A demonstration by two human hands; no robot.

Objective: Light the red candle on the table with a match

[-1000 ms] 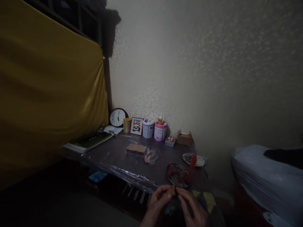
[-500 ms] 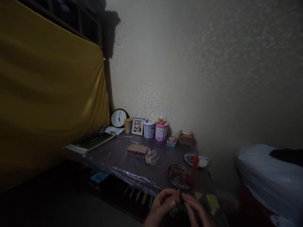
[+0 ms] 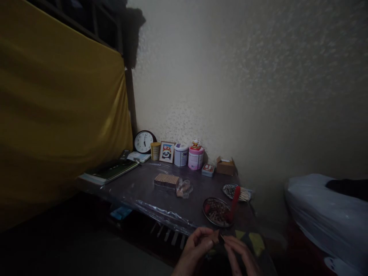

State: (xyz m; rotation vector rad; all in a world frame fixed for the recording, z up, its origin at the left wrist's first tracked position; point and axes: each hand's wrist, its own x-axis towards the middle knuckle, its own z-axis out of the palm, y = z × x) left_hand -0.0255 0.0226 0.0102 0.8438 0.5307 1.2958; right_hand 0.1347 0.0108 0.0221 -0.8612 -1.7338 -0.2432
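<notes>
At the front edge of the table, my left hand (image 3: pixel 198 247) pinches a small, flat brown piece (image 3: pixel 216 235) between thumb and fingers. The piece has a dark right end; the dim light hides what kind of thing it is. My right hand (image 3: pixel 238 251) meets that dark end with its fingertips, the fingers bent and drawn together. Just beyond both hands lies a round metal plate (image 3: pixel 204 214) with small pale and reddish bits and a red spoon-like tool (image 3: pixel 235 199) across its right side.
A smaller plate (image 3: pixel 227 191) with thin sticks (image 3: pixel 244 194) stands behind. Mid-table are a row of thin brown pieces (image 3: pixel 166 181) and a crumpled clear bag (image 3: pixel 184 188). Tins (image 3: pixel 181 155), a clock (image 3: pixel 144 142), a picture frame (image 3: pixel 166 152) and a cardboard box (image 3: pixel 225 166) line the wall.
The brown piece has turned, and its dark end now shows between my hands. My right fingertips have come up against it. The camera view has shifted slightly.
</notes>
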